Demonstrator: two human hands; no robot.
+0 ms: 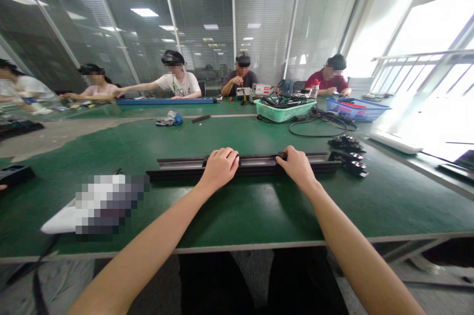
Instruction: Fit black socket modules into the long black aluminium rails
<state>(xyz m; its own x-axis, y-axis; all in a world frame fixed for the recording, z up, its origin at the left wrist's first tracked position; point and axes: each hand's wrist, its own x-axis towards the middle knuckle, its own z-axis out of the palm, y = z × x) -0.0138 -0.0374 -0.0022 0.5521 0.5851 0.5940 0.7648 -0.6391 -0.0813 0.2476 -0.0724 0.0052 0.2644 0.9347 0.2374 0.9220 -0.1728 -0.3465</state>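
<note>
A long dark metal rail (255,170) with a channel along its length lies crosswise on the green table in front of me. My left hand (221,167) is over the rail's middle, its fingers curled down around a small black part (206,160) that is mostly hidden. Farther right along the channel, my right hand (298,168) closes its thumb and fingers on another small black part (282,155). Just past the rail's right end are several black parts with shiny metal pieces (350,157).
A pixelated white and dark object (62,218) lies at left. Across the green table (237,226) are a green basket of cables (287,112), a blue basket (357,110), a loose black cable (318,135), gloves (169,119) and a long blue bar (166,101). Several people sit opposite.
</note>
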